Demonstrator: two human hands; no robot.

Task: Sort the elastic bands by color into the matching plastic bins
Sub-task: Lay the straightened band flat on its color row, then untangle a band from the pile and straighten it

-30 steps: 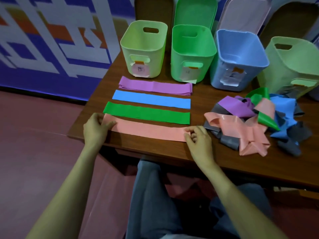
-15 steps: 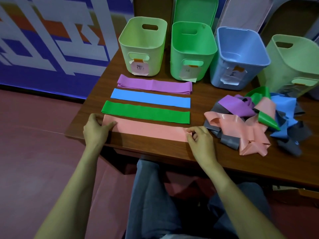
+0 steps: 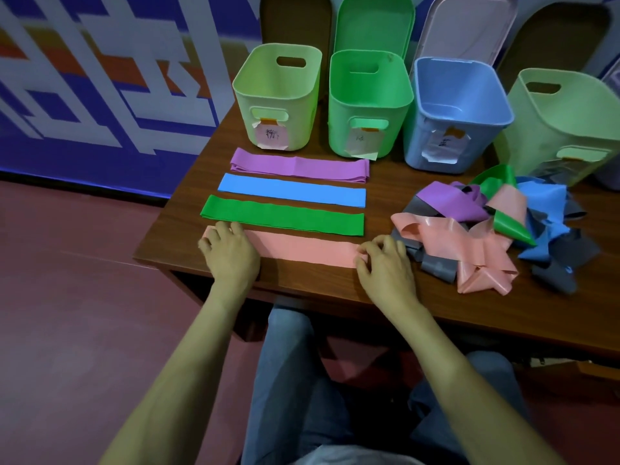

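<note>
Currently pink band (image 3: 302,250) lies flat along table's (image 3: 302,280) near edge. Right hand (image 3: 385,268) pinches its right end. Left hand (image 3: 231,255) rests bent-fingered on left end; grip unclear. Handwritten labels (image 3: 270,135): pale green bin (image 3: 302,105) "粉", blue bin (image 3: 419,142) "蓝", green bin (image 3: 342,129) illegible.

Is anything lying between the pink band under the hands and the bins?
Yes: the green band, blue band and purple band lie flat in rows between the pink band and the bins.

Single head-worn view: looks forward and steeply down, close over the bench (image 3: 302,280) near edge; bins (image 3: 339,129) line the far edge.
</note>
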